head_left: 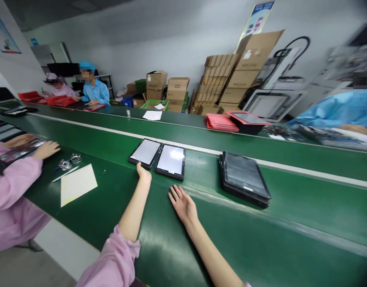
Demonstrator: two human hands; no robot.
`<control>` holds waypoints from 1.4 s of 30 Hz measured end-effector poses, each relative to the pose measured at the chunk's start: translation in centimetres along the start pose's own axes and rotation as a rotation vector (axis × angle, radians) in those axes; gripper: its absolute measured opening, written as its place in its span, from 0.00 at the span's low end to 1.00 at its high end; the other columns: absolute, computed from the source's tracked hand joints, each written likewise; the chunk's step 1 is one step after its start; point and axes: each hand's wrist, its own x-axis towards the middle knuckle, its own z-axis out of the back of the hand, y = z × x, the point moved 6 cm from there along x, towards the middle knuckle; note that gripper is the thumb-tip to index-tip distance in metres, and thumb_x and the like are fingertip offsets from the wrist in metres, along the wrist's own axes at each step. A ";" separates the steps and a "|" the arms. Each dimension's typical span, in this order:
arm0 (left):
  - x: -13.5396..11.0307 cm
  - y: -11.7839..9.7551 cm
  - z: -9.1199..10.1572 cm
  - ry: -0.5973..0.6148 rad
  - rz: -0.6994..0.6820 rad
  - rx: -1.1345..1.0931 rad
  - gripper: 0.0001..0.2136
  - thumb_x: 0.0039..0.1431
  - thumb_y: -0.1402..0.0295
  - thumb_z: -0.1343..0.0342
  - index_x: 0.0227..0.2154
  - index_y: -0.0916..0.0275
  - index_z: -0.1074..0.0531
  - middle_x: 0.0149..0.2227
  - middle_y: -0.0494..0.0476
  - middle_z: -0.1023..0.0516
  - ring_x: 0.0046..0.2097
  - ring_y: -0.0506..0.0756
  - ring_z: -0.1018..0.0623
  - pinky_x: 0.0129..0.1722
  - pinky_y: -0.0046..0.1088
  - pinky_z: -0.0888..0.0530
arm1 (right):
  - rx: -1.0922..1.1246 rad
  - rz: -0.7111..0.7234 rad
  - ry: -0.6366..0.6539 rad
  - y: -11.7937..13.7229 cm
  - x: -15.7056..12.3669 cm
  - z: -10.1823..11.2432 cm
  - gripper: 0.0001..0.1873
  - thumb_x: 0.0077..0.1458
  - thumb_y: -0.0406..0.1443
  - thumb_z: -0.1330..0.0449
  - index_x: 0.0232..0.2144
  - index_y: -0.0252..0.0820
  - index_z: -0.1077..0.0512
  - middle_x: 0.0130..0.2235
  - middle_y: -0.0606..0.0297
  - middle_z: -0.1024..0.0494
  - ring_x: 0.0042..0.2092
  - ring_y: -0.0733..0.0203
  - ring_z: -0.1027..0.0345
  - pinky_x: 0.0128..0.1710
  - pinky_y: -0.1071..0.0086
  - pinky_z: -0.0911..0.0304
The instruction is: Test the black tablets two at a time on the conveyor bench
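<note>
Two tablets with pale lit screens lie side by side on the green belt, the left tablet and the right tablet. My left hand reaches out to the near edge of the left tablet, its fingers curled against that edge. My right hand lies flat on the belt, fingers spread, a little short of the right tablet and holding nothing. A stack of dark tablets sits further right on the belt.
A co-worker in a pink sleeve at my left handles a tablet; a white sheet, a pen and metal rings lie nearby. Red trays, cardboard boxes and other workers sit across the belt.
</note>
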 end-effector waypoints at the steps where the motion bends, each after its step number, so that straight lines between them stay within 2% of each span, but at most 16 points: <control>1: 0.4 -0.4 -0.1 0.017 0.014 -0.028 0.19 0.64 0.58 0.61 0.46 0.60 0.28 0.53 0.63 0.26 0.57 0.59 0.27 0.52 0.37 0.28 | 0.061 -0.047 -0.026 -0.4 0.9 -1.2 0.14 0.46 0.37 0.35 0.38 0.46 0.30 0.53 0.58 0.25 0.57 0.52 0.31 0.58 0.51 0.34; 4: 1.1 -0.9 0.0 0.095 0.109 -0.129 0.22 0.65 0.54 0.64 0.43 0.59 0.28 0.50 0.64 0.25 0.53 0.61 0.25 0.47 0.42 0.26 | 0.228 -0.129 -0.097 0.3 3.9 -3.7 0.11 0.51 0.36 0.39 0.38 0.48 0.34 0.50 0.59 0.28 0.55 0.54 0.30 0.50 0.54 0.27; 6: 1.6 -0.6 0.6 0.110 0.214 -0.181 0.23 0.66 0.51 0.65 0.40 0.59 0.29 0.46 0.64 0.26 0.49 0.62 0.24 0.43 0.43 0.26 | 0.319 -0.147 -0.076 1.3 5.3 -4.5 0.11 0.54 0.38 0.41 0.40 0.49 0.36 0.50 0.59 0.30 0.53 0.55 0.28 0.43 0.56 0.25; 9: 2.2 0.0 1.7 0.095 0.297 -0.181 0.24 0.67 0.48 0.68 0.35 0.59 0.32 0.40 0.61 0.30 0.42 0.59 0.25 0.40 0.41 0.26 | 0.390 -0.151 -0.017 2.0 6.1 -4.3 0.09 0.57 0.39 0.42 0.40 0.49 0.37 0.48 0.61 0.29 0.48 0.58 0.26 0.36 0.62 0.26; 11: 2.3 0.2 1.8 0.142 0.308 -0.179 0.23 0.68 0.49 0.66 0.33 0.60 0.33 0.37 0.58 0.31 0.39 0.56 0.25 0.40 0.39 0.26 | 0.409 -0.123 0.047 2.2 6.2 -4.0 0.07 0.58 0.39 0.42 0.38 0.48 0.36 0.45 0.63 0.26 0.45 0.60 0.26 0.35 0.66 0.28; 14: 1.8 0.4 1.2 0.238 0.332 -0.174 0.19 0.70 0.54 0.62 0.31 0.61 0.35 0.33 0.54 0.32 0.35 0.53 0.25 0.39 0.35 0.27 | 0.440 -0.068 0.143 2.5 6.1 -4.1 0.02 0.60 0.36 0.44 0.35 0.46 0.35 0.38 0.67 0.24 0.37 0.64 0.27 0.34 0.68 0.30; 16: 1.2 0.5 0.6 0.287 0.362 -0.150 0.16 0.70 0.60 0.61 0.29 0.62 0.37 0.30 0.52 0.34 0.31 0.50 0.27 0.36 0.31 0.28 | 0.463 -0.048 0.152 2.8 6.0 -4.1 0.03 0.61 0.36 0.45 0.33 0.45 0.36 0.32 0.70 0.25 0.32 0.65 0.30 0.33 0.69 0.32; 19: -0.4 1.0 -0.1 0.350 0.412 -0.104 0.14 0.69 0.68 0.60 0.26 0.62 0.40 0.27 0.49 0.38 0.24 0.46 0.33 0.33 0.27 0.30 | 0.487 -0.009 0.142 3.6 5.3 -3.8 0.06 0.61 0.35 0.44 0.30 0.45 0.37 0.28 0.72 0.28 0.30 0.66 0.32 0.33 0.69 0.34; 22: -2.8 1.8 0.2 0.397 0.468 -0.047 0.14 0.68 0.72 0.60 0.24 0.62 0.43 0.25 0.46 0.42 0.21 0.44 0.37 0.31 0.25 0.31 | 0.495 0.015 0.136 4.4 3.1 -2.6 0.07 0.61 0.35 0.45 0.30 0.45 0.37 0.28 0.73 0.29 0.30 0.66 0.34 0.33 0.70 0.35; 25: -5.9 2.7 1.5 0.418 0.539 0.035 0.14 0.67 0.75 0.58 0.23 0.61 0.44 0.24 0.45 0.44 0.20 0.44 0.39 0.29 0.24 0.32 | 0.444 0.024 0.167 5.1 -0.5 -0.8 0.08 0.61 0.34 0.45 0.29 0.45 0.38 0.29 0.73 0.30 0.30 0.66 0.34 0.34 0.70 0.35; 30: -11.7 3.6 5.2 0.415 0.642 0.195 0.14 0.63 0.78 0.53 0.21 0.61 0.44 0.21 0.44 0.45 0.18 0.44 0.40 0.26 0.24 0.34 | 0.162 -0.039 0.222 5.8 -7.8 3.2 0.10 0.57 0.35 0.41 0.27 0.45 0.39 0.27 0.72 0.32 0.30 0.64 0.35 0.32 0.70 0.37; 33: -15.2 3.7 7.8 0.428 0.628 0.271 0.16 0.59 0.77 0.46 0.20 0.61 0.44 0.19 0.43 0.45 0.18 0.44 0.41 0.24 0.23 0.36 | -0.046 -0.075 0.232 5.8 -12.3 5.4 0.10 0.54 0.38 0.36 0.29 0.45 0.36 0.24 0.71 0.32 0.28 0.63 0.36 0.31 0.69 0.38; 35: -17.5 3.4 9.8 0.459 0.596 0.339 0.16 0.56 0.74 0.40 0.20 0.61 0.42 0.18 0.42 0.44 0.18 0.44 0.43 0.24 0.22 0.38 | -0.145 -0.068 0.190 6.2 -15.2 7.0 0.12 0.53 0.41 0.34 0.35 0.45 0.33 0.22 0.73 0.31 0.26 0.63 0.37 0.31 0.68 0.39; 38: -20.5 1.9 13.2 0.509 0.588 0.527 0.11 0.52 0.63 0.34 0.27 0.59 0.31 0.17 0.43 0.39 0.18 0.45 0.41 0.24 0.24 0.38 | -0.335 -0.147 0.120 7.4 -19.1 9.5 0.24 0.51 0.48 0.34 0.46 0.43 0.31 0.22 0.72 0.28 0.25 0.62 0.34 0.31 0.67 0.39; 40: -21.9 0.0 15.4 0.577 0.640 0.766 0.16 0.55 0.52 0.37 0.39 0.57 0.25 0.20 0.48 0.31 0.20 0.49 0.35 0.25 0.27 0.34 | -0.576 -0.258 0.082 9.0 -21.0 11.1 0.29 0.52 0.54 0.36 0.49 0.41 0.30 0.24 0.68 0.25 0.26 0.60 0.31 0.31 0.67 0.40; 42: -21.5 -2.7 16.6 0.639 0.615 1.056 0.25 0.60 0.43 0.47 0.47 0.57 0.24 0.25 0.55 0.24 0.25 0.55 0.27 0.31 0.34 0.29 | -0.928 -0.272 0.010 11.9 -21.4 12.3 0.30 0.53 0.57 0.40 0.45 0.39 0.26 0.22 0.66 0.25 0.25 0.58 0.32 0.29 0.66 0.41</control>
